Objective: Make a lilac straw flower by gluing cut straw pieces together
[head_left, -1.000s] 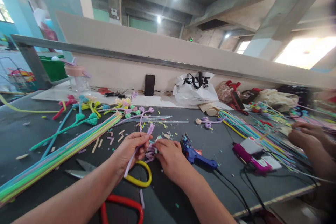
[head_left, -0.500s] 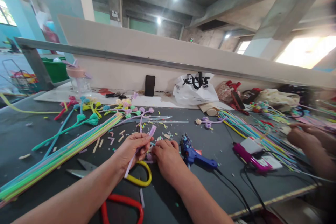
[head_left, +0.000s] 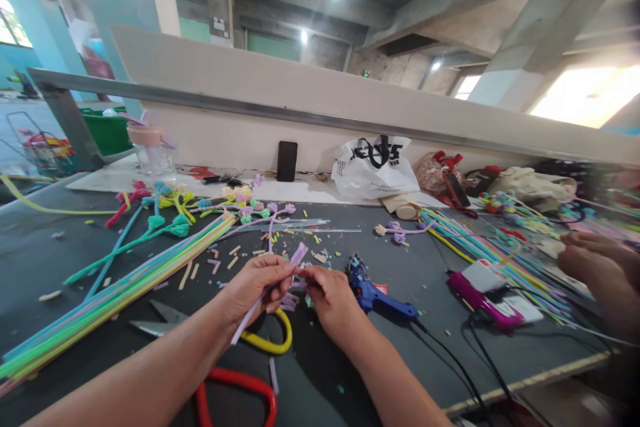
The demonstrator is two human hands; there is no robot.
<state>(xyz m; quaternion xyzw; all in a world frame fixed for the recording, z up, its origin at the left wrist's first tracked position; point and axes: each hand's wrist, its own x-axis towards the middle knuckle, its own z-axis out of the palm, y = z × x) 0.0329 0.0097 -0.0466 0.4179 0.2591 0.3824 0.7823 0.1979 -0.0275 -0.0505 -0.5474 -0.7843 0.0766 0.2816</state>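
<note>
Left hand (head_left: 261,283) pinching purple strip (head_left: 246,325), right hand (head_left: 329,297) close beside, its fingers' grip unclear, scissors (head_left: 169,313), glue gun (head_left: 385,301) on table (head_left: 313,380)

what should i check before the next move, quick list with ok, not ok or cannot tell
1. Purple strip gripped in the left hand: ok.
2. Right hand up at the strip, fingertips close to the left hand's: ok. Whether they pinch anything: cannot tell.
3. Blue glue gun lying on the table, near the right hand; whether it is hot: cannot tell.
4. Scissor blades closed: not ok, they lie spread beside the left forearm.
5. Work area free of loose scraps: not ok, bits lie around the hands.
6. Co-worker's hand well apart: ok, at far right.
</note>
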